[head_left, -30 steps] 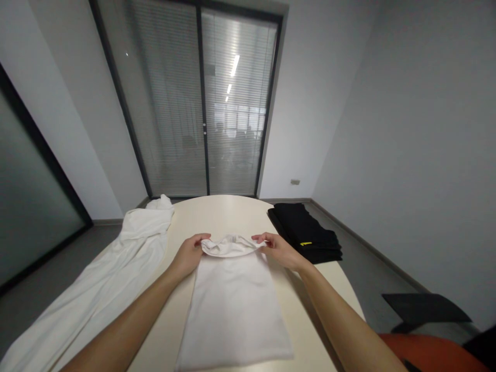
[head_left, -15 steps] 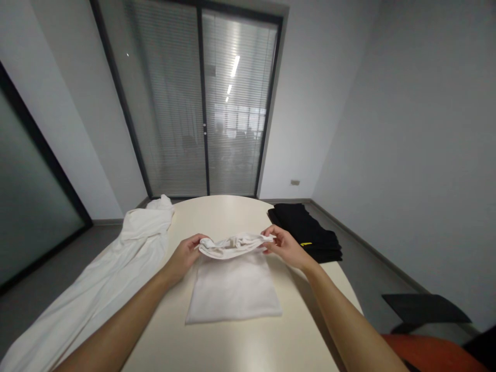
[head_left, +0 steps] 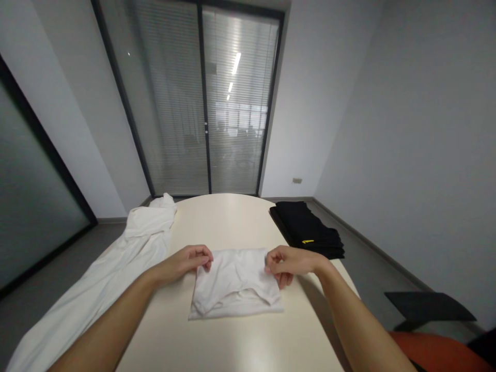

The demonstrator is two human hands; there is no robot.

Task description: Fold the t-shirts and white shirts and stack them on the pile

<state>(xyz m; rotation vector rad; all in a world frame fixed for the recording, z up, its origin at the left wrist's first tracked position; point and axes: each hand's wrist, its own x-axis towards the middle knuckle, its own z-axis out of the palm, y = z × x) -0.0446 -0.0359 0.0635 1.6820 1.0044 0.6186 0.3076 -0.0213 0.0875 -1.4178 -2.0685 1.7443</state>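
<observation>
A white garment (head_left: 236,281) lies folded into a small rectangle on the pale oval table (head_left: 232,341), in front of me. My left hand (head_left: 188,260) pinches its far left corner, fingers curled on the cloth. At the far right corner my right hand (head_left: 287,262) grips the fabric the same way. The folded-over top layer shows a curved collar edge near the front.
A long white cloth (head_left: 116,263) drapes along the table's left edge. A stack of folded black clothes (head_left: 308,230) with a small yellow tag sits at the far right. An orange seat (head_left: 434,351) is at the lower right. Glass doors with blinds stand beyond the table.
Both hands carried the garment's far edge towards me and laid it down, so the long shirt is now folded in half. The hands now rest low on the table.
</observation>
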